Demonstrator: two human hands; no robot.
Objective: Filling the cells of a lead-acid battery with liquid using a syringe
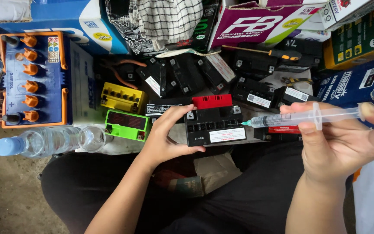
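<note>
L hand (166, 138) grips a small black battery (214, 125) w/ red top over the lap, syringe (302, 117) in R hand (338, 143) w/ thumb on plunger, needle tip at the battery's side, barrel looks filled, so injecting seems barely begun.

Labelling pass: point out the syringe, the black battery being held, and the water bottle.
syringe (297, 117), head view, middle of clear barrel
black battery (215, 130), head view, front face
water bottle (39, 142), head view, clear body
</note>
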